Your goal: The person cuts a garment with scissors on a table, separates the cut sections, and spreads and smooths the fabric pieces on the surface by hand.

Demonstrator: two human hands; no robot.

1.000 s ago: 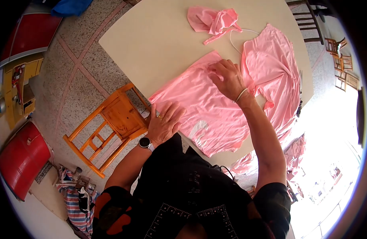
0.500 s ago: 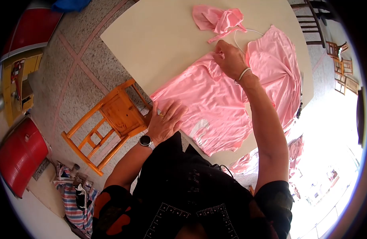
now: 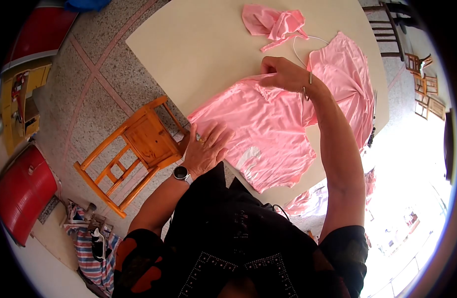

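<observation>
A thin, wrinkled pink garment with a white print lies spread over the near part of the table. My left hand rests flat on its left end, fingers stretched out, with a watch on the wrist. At the garment's upper edge, my right hand has its fingers closed on the cloth; the fingertips are partly hidden. A second pink piece of clothing lies to the right of that hand. Farther off is a small crumpled pink cloth, near a thin white cord.
The pale table has its left edge beside a wooden chair. More pink fabric hangs or lies below the table's near right edge. On the left stand a red barrel-like object and a striped bag.
My right hand has shifted slightly left and toward me along the garment's upper edge, its wrist turning. My left hand stays in place on the cloth.
</observation>
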